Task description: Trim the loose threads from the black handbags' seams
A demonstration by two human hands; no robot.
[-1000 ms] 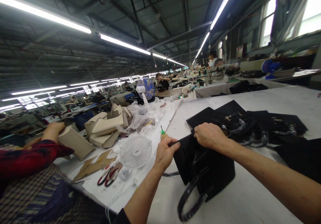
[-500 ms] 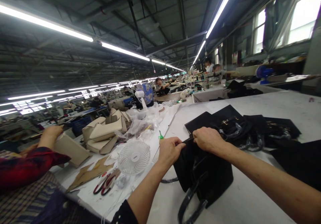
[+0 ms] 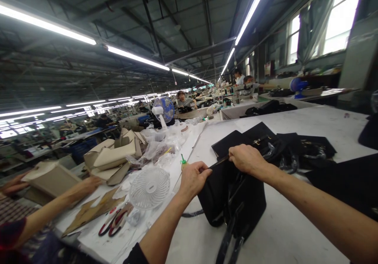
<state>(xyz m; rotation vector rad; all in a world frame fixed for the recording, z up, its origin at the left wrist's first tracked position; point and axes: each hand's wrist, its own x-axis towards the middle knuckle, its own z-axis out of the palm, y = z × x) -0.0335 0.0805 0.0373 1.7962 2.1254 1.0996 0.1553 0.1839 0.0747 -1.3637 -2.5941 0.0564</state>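
Note:
A black handbag point(image 3: 251, 201) hangs tilted over the white table, its plastic-wrapped handles point(image 3: 228, 236) dangling toward me. My left hand point(image 3: 195, 176) pinches one end of the bag's top edge between thumb and fingers. At the other end of that edge, my right hand point(image 3: 245, 158) is closed on it, fingers curled over. The edge is stretched between both hands. A green-tipped bottle point(image 3: 183, 160) shows just behind my left hand, mostly hidden by it.
More black bag pieces point(image 3: 260, 136) lie behind my right hand. Left of my left arm are a white fan point(image 3: 150, 188), scissors point(image 3: 112, 221) and cardboard point(image 3: 91, 212). A co-worker's hand point(image 3: 88, 187) reaches near beige bags point(image 3: 118, 155). A blue fan point(image 3: 165, 109) stands farther back.
My hands are slightly farther apart along the bag's top edge, and the handles swing lower. The co-worker's arm now reaches across toward the beige bags. The view has turned a little right.

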